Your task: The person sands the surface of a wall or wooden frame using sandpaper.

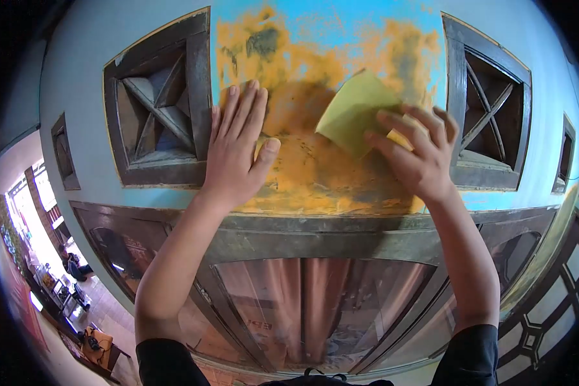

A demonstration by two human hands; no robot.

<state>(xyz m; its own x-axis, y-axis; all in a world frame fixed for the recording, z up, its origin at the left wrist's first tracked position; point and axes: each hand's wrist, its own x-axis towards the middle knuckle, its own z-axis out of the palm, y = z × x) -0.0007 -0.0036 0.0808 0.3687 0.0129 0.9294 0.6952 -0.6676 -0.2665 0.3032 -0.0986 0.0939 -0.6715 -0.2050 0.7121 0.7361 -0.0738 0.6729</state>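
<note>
My left hand (233,154) lies flat against the wall, fingers stretched upward and thumb out to the side, holding nothing. Under its palm is a worn wall patch (302,183) where orange and dark stains show through blue paint. On the right side of that patch, my right hand (421,153) has its bent fingers on a yellow-green sheet of sandpaper (359,108). The sheet's upper left part curls away from the wall and casts a shadow. Its lower right corner is partly hidden behind my fingers.
Dark wooden vents with crossed slats flank the patch, one left (157,106) and one right (492,109). A wooden beam (321,237) and glazed panels with a curtain (321,309) are below. At the far left, a person (74,262) sits near a bright opening.
</note>
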